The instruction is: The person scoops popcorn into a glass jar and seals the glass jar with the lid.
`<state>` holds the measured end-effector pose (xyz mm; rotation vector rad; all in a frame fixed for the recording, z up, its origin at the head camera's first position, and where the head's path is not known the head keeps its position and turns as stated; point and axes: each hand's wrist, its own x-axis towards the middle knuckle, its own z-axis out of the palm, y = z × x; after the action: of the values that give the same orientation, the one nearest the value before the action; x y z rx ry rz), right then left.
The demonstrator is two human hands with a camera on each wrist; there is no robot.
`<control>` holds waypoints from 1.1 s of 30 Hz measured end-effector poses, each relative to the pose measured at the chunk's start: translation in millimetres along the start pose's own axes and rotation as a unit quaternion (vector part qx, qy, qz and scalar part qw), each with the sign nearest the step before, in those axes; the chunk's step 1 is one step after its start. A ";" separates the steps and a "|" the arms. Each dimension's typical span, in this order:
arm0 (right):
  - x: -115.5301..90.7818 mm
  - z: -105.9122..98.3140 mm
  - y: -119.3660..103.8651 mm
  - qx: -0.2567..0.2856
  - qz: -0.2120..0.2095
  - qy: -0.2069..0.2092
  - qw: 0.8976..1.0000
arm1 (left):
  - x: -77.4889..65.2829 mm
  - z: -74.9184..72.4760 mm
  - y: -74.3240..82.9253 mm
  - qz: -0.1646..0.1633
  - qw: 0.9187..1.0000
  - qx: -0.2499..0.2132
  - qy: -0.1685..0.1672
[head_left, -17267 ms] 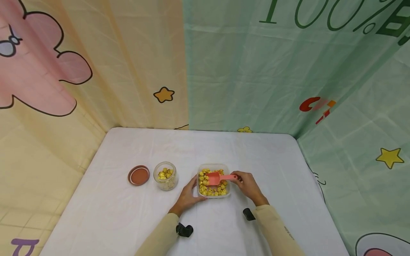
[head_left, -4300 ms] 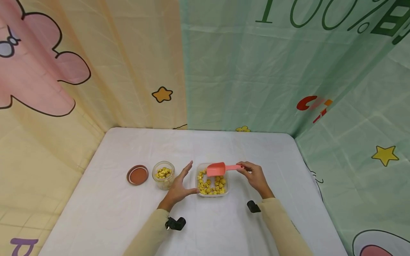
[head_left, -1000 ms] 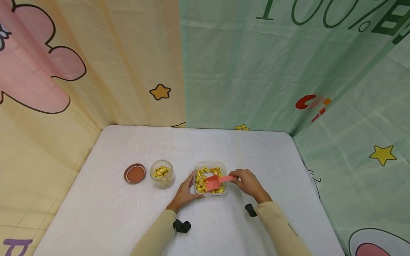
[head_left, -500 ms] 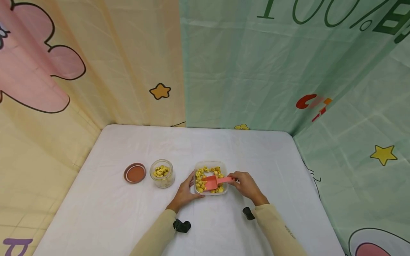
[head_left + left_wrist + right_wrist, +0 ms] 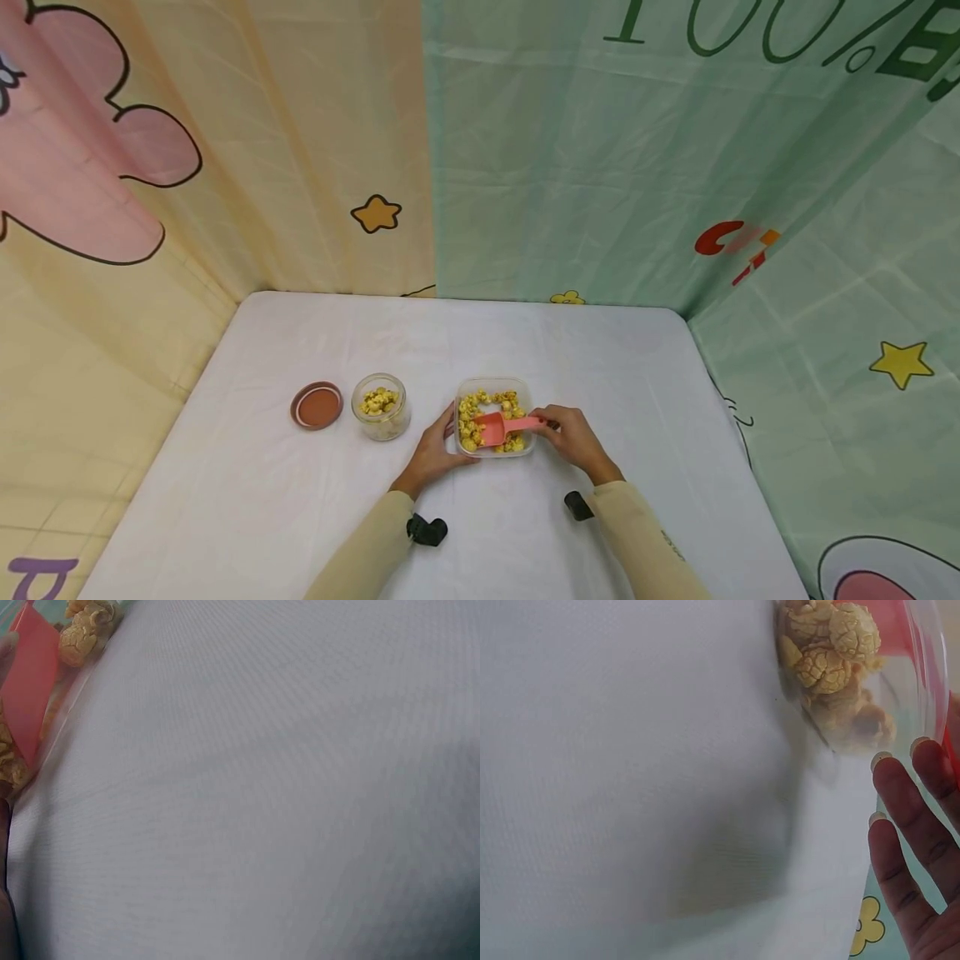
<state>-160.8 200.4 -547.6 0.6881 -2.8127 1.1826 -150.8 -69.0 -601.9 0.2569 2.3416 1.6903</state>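
Since about four seconds ago, the coral-pink plastic scoop (image 5: 492, 430) has dropped into the clear, squarish plastic container (image 5: 491, 384), and the left hand (image 5: 430, 460) has moved onto that container's left side. Hanging cloth curtains (image 5: 517, 167), yellow to the left and pale green to the right, carry cartoon prints (image 5: 82, 183) and enclose a white cloth-covered table (image 5: 465, 337) with rounded far corners. Near its middle sits the container, its near-left corner held between the left hand's fingers and thumb. Left of it stands a round clear glass jar (image 5: 385, 432), partly filled; farther left lies a round reddish-brown lid (image 5: 316, 406). Pinched by its handle in the right hand (image 5: 570, 439), the scoop lies among golden popcorn (image 5: 468, 421), whose lumpy pieces look crackled up close.
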 end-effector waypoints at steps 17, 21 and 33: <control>-5.6 9.4 14.5 0.097 0.009 0.030 0.995 | -0.9 -0.5 2.6 -0.013 1.000 0.008 0.000; -7.3 10.9 14.1 0.112 0.024 0.039 0.993 | -0.5 0.0 2.7 -0.014 1.000 0.003 0.003; -14.3 1.6 -9.6 0.143 0.038 0.072 0.986 | 0.4 -0.3 2.5 -0.017 1.000 0.002 0.003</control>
<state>-143.8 199.1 -544.8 0.4830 -2.5999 1.6005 -151.3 -68.4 -599.5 0.2112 2.3400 1.6730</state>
